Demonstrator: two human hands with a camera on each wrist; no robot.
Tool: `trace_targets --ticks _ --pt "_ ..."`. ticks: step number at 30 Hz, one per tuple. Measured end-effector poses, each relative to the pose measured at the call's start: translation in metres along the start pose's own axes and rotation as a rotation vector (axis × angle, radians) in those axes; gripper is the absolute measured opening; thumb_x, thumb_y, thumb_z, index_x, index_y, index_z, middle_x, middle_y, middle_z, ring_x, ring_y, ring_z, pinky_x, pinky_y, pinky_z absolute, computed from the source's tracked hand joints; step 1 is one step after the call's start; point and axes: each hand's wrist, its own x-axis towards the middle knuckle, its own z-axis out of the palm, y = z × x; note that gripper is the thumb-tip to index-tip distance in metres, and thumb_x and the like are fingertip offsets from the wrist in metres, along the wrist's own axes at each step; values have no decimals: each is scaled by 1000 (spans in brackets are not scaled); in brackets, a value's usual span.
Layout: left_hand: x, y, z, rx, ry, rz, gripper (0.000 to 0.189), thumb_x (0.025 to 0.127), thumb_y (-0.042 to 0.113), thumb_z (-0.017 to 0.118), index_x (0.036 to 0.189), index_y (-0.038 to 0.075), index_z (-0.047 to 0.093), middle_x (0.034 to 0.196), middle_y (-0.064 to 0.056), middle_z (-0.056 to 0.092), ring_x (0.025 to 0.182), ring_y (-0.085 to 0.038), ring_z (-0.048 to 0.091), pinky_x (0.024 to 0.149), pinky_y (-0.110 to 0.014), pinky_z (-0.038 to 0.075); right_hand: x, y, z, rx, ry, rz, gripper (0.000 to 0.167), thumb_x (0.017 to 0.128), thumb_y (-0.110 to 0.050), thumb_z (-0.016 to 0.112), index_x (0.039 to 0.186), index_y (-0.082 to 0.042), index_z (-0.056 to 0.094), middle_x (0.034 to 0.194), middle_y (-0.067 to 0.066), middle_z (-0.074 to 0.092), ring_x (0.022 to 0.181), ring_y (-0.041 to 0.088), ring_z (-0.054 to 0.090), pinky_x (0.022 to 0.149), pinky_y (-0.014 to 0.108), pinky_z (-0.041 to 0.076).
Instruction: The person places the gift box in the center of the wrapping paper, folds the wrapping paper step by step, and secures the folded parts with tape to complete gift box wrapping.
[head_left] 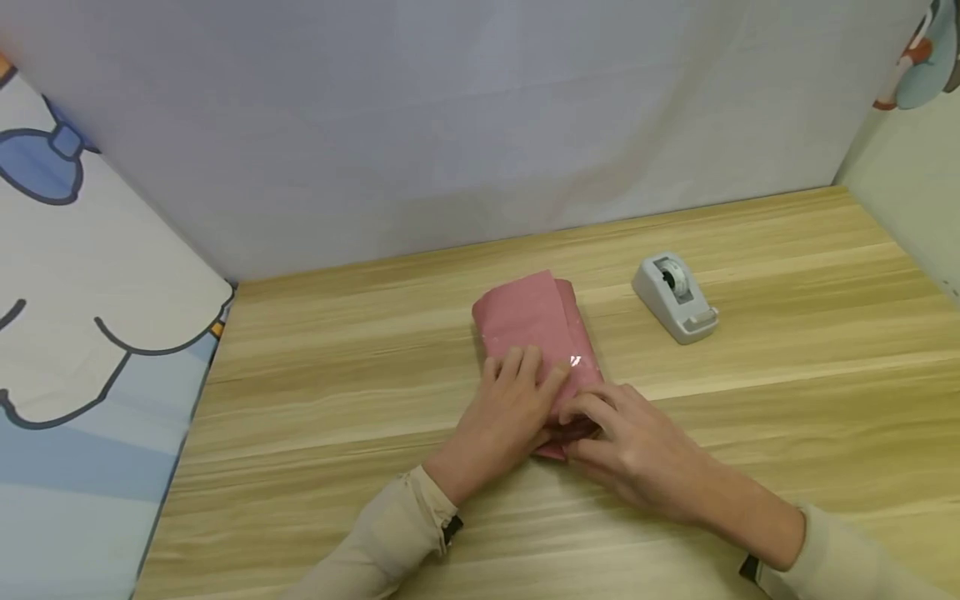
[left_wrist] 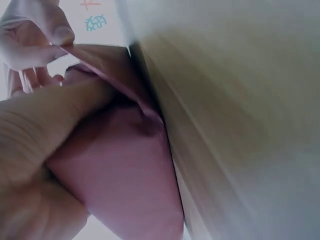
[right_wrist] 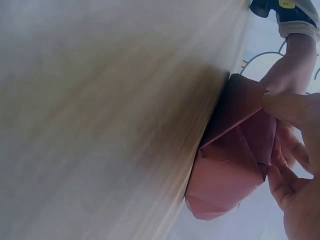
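A parcel in pink wrapping paper lies on the table, its near end folded partly in. My left hand rests on top of it with fingers spread, and the left thumb presses into the fold at that end. With thumb and finger, my right hand pinches the edge of a loose paper flap at the near end. Slanting creases in the end fold show in the right wrist view. Whatever the paper wraps is hidden.
A grey tape dispenser with a roll in it stands right of the parcel on the wood-grain table. A pale wall rises behind the table, and a cartoon-printed panel borders its left side.
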Motion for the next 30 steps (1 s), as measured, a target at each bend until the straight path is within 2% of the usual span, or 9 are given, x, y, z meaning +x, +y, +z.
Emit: trace_targets --ticks 7,10,13,15,19,24,27,30 --pt "-6 -21 -11 -386 -108 73 71 89 43 80 145 15 47 126 -6 47 116 -25 41 92 -38 35 3 3 -4 24 -2 31 11 81 -17 82 92 -14 81 120 8 68 117 30 63 91 45 56" --pt "-7 -26 -15 -451 -162 92 75 89 45 80 149 16 45 131 -6 46 121 -26 40 94 -38 35 5 6 -5 40 -14 37 12 82 -16 82 93 -13 80 122 8 68 117 29 63 94 45 56" --pt "-7 -26 -15 -417 -172 93 83 85 52 82 150 16 45 131 -6 45 120 -25 40 94 -38 35 6 8 -5 56 -28 42 12 83 -15 82 94 -11 80 122 8 67 118 28 63 98 44 56" --pt "-7 -24 -13 -361 -152 89 85 82 57 82 148 16 46 128 -6 46 117 -25 41 92 -38 36 8 10 -4 62 -32 41 13 82 -14 84 95 -11 80 122 8 67 118 28 63 99 43 56" --pt "-5 -18 -7 -258 -96 82 75 82 64 79 135 19 51 119 -3 46 110 -22 41 88 -36 34 11 13 -4 60 -23 36 17 81 -13 85 97 -10 79 119 7 68 115 26 64 97 41 57" --pt "-6 -14 -5 -222 -38 77 53 88 58 76 116 19 53 111 -1 45 106 -21 40 87 -37 32 17 16 -4 32 -3 28 19 81 -11 84 98 -9 78 115 5 69 110 23 66 92 38 60" --pt "-6 -14 -3 -203 -18 78 45 92 51 74 115 18 53 110 -2 45 105 -21 40 86 -37 33 20 17 -4 21 -3 21 20 80 -9 84 98 -9 77 113 5 69 107 21 66 90 35 61" --pt "-6 -14 -3 -195 -12 74 41 94 47 73 115 18 53 110 -2 45 104 -21 40 86 -36 32 21 18 -5 56 -6 41 21 82 -6 83 101 -8 75 114 5 68 106 19 67 91 32 60"
